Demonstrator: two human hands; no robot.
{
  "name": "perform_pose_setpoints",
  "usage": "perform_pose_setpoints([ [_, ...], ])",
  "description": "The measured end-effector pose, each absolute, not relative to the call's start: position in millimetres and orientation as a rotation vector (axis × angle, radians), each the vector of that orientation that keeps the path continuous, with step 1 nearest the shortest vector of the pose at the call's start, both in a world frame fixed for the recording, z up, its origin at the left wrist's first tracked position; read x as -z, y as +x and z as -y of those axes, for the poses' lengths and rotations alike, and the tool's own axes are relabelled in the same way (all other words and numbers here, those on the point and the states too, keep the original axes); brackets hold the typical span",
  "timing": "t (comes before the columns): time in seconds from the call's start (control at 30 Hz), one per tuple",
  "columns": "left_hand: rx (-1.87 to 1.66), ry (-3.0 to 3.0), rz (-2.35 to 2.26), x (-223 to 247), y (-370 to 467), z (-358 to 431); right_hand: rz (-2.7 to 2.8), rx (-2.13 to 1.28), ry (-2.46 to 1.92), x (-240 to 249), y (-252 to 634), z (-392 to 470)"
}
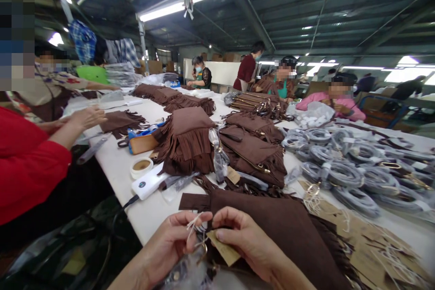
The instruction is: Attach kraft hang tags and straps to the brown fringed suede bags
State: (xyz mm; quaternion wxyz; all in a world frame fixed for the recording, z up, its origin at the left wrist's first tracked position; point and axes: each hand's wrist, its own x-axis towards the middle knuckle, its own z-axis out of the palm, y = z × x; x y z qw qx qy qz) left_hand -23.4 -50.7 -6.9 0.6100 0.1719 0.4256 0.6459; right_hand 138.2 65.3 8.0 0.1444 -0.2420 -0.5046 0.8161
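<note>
At the lower middle of the head view, my left hand (175,244) pinches the thin white string (194,223) of a tag between thumb and fingers. The brown paper tag (224,248) is gripped by my right hand (239,238), thumb on top. Both hands are close together over a dark brown fringed suede bag (278,226) lying flat on the table. A gold metal ring (203,249) shows just below the string, beside clear plastic wrap. Whether the string passes through the ring I cannot tell.
Stacked fringed bags (190,136) stand ahead on the white table (117,176), near a tape roll (141,167) and a white power bank (147,183). Wrapped coiled straps (343,172) and loose paper tags (377,244) lie right. A red-sleeved person (34,158) works at left.
</note>
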Motion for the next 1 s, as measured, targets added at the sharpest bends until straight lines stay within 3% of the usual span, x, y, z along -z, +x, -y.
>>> perform_pose_setpoints([
  [0.43, -1.485, 0.63, -1.173, -1.9, -21.6, 50.4, 1.211, -2.461, -0.545, -15.8, 134.1, -58.4],
  [0.57, -1.494, 0.703, -1.119, 1.2, -24.2, 51.4, 1.611, -2.111, -0.675, -5.8, 126.6, -54.8],
  [0.67, -1.472, 0.865, -1.128, 7.5, -26.8, 50.8, 2.008, -1.663, -0.672, 1.3, 122.5, -53.9],
  [0.83, -1.353, 1.282, -1.62, 1.8, -25.8, 47.4, 2.521, -0.87, -0.441, 7.8, 116.8, -51.1],
  [0.9, -1.224, 1.527, -1.792, -10.8, -26.8, 48.0, 2.522, -0.875, -0.428, 7.8, 115.4, -50.1],
  [1.0, -1.019, 1.781, -1.926, -32.6, -40.8, 54.9, 2.364, -1.174, -0.535, 4.7, 119.9, -53.8],
])
